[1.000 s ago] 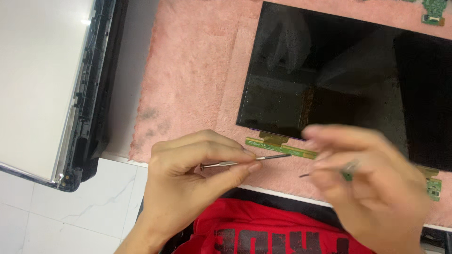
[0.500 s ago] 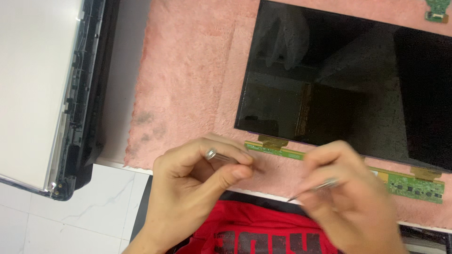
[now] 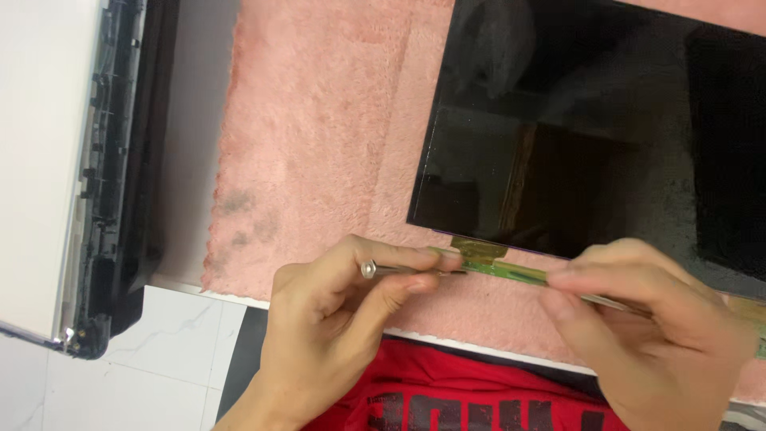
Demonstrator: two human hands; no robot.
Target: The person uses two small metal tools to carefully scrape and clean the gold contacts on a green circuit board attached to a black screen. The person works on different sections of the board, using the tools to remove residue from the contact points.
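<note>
Currently left hand (image 3: 335, 319) is closed on a thin metal tool (image 3: 407, 270), tip at the green circuit strip (image 3: 511, 273) along the near edge of the black screen panel (image 3: 590, 144). Right hand (image 3: 646, 335) pinches that strip. Panel lies on pink towel (image 3: 319, 160).

Left hand (image 3: 335, 319) pinches a metal tool (image 3: 399, 270) at the green circuit strip (image 3: 511, 271); right hand (image 3: 646, 327) grips the strip.
</note>
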